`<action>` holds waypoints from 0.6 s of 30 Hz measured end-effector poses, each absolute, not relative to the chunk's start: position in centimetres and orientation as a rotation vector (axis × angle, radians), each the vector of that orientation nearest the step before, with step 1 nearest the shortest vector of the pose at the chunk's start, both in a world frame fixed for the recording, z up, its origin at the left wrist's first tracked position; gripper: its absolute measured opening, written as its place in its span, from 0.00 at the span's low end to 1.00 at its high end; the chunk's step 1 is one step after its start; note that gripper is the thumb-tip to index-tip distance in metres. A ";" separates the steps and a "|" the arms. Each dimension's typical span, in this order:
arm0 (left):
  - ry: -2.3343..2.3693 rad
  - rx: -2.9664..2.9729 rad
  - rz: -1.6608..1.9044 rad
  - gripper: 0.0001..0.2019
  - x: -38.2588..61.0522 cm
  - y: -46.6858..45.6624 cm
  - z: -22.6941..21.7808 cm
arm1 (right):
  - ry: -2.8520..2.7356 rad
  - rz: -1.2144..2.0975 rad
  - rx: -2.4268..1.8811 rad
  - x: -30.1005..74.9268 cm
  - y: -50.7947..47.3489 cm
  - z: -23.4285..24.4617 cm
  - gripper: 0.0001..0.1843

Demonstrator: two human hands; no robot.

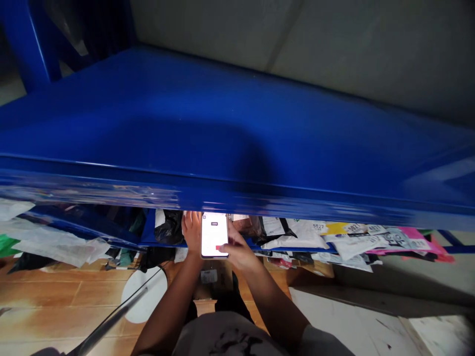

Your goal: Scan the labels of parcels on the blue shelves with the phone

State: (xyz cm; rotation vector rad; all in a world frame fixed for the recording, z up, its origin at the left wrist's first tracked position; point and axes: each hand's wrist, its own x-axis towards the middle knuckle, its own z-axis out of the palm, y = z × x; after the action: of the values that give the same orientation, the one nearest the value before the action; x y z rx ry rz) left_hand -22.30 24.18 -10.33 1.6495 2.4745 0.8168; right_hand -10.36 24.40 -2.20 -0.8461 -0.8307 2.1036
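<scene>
A smartphone [214,235] with a lit, mostly white screen is held upright just below the front edge of a blue shelf. My left hand [192,232] is closed along the phone's left side. My right hand [239,249] grips the right side, its thumb over the lower screen near a red button; its other fingers are largely hidden behind the phone. The screen text is too small to read. Past my left hand lies a black plastic parcel [168,227]. To the right of my right hand is a white parcel [297,235] marked 5027.
The broad blue shelf [185,133] spans the view above my hands. Several bagged parcels sit on a lower level, including a pink bag [417,240] at right. A cardboard box [215,283] is on the wooden floor [55,296]; a grey pole [107,321] slants at lower left.
</scene>
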 end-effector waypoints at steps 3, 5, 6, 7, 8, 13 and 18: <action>2.601 1.627 0.656 0.15 -23.4 24.6 -9.5 | -0.851 2.143 -0.806 -8.7 24.1 -2.3 0.43; 2.666 1.608 0.576 0.17 -23.8 25.0 -9.2 | -0.845 2.171 -0.770 -7.6 24.0 -2.4 0.42; 2.698 1.592 0.546 0.19 -23.9 25.2 -9.1 | -0.830 2.182 -0.750 -7.1 24.0 -2.4 0.42; 2.727 1.572 0.523 0.19 -23.9 25.4 -9.0 | -0.812 2.193 -0.735 -6.5 24.0 -2.5 0.41; 2.751 1.552 0.505 0.20 -24.0 25.6 -9.0 | -0.793 2.202 -0.725 -6.0 24.1 -2.5 0.41; 2.694 1.589 0.478 0.17 -23.7 26.1 -9.1 | -0.774 2.220 -0.729 -4.4 24.5 -3.0 0.42; 2.477 1.767 0.580 0.12 -21.3 25.6 -10.4 | -0.738 2.139 -0.820 -4.5 24.5 -3.3 0.41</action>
State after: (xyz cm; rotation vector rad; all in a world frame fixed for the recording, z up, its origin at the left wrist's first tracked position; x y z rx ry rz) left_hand -21.33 25.56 -10.45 1.7672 2.4770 0.5802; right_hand -4.52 24.53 -3.33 -0.8200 -0.7377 2.1386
